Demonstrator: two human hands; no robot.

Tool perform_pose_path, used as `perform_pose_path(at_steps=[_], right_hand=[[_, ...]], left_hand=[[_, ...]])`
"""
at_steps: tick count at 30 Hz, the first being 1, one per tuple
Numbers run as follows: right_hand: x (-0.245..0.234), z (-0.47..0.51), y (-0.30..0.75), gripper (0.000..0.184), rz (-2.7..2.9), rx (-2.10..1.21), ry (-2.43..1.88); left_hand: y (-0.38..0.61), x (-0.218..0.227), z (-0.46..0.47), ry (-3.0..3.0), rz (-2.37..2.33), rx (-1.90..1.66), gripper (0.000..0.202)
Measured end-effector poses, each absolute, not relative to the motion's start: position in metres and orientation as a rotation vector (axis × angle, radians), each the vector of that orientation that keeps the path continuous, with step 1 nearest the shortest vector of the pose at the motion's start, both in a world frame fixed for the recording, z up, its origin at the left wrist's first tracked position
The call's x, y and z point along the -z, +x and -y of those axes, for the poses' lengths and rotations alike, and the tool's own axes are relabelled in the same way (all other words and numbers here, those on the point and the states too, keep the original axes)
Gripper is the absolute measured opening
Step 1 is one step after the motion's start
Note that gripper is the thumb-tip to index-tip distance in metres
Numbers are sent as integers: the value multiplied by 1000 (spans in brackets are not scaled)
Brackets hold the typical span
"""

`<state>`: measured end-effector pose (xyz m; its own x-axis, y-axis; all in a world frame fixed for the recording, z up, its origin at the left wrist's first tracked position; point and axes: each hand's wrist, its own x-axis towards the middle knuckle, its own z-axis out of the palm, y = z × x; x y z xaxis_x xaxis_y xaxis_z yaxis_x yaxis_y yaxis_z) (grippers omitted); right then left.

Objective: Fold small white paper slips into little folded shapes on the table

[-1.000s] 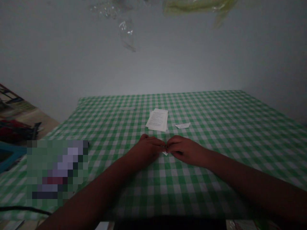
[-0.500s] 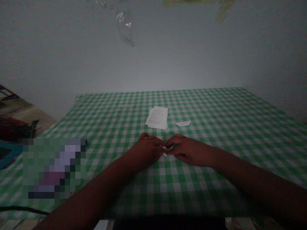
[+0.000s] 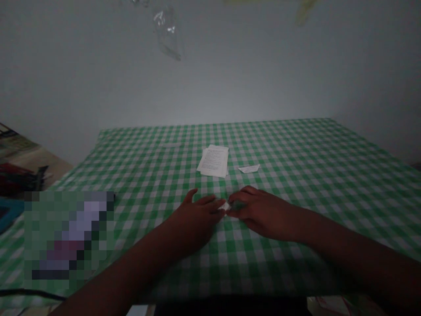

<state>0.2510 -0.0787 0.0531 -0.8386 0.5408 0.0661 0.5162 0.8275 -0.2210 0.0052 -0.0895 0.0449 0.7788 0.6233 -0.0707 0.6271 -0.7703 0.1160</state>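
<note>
My two hands meet at the middle of a table covered with a green-and-white checked cloth (image 3: 296, 149). Between their fingertips lies a small white folded paper piece (image 3: 225, 205), mostly hidden. My left hand (image 3: 197, 215) lies flat with its fingers stretched and thumb raised, fingertips pressing on the paper. My right hand (image 3: 256, 210) has its fingers curled and pinched on the paper's right side. Both forearms reach in from the lower edge.
A small stack of printed white sheets (image 3: 213, 160) lies beyond my hands, with a small folded white scrap (image 3: 249, 168) to its right. A blurred-out patch covers the table's left part. A dark cable (image 3: 29, 293) runs at lower left. A wall stands behind.
My left hand has gone from a curled pinch to a flat spread, thumb lifted. Both hands sit slightly lower in the picture. The right hand keeps its pinch on the paper.
</note>
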Motion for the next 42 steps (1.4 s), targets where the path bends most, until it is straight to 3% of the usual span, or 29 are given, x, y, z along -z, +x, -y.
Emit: perform_pose_path(at_steps=[10,15,29,42], right_hand=[[-50,78,247,30,2819,-240,-1105],[-49,80,241,26,2785,-220,-1154],[-24,68,234,12,2445,-440,-1193],[-23,63,235,14,2356,-621,-1230]], left_hand=[[10,-57,102,2765,-1029,107,54],[2,-72,96,2683,-943,149,47],[4,-65,91,2717,-1046,84,64],[1,-70,88,2701,-1006,8,53]])
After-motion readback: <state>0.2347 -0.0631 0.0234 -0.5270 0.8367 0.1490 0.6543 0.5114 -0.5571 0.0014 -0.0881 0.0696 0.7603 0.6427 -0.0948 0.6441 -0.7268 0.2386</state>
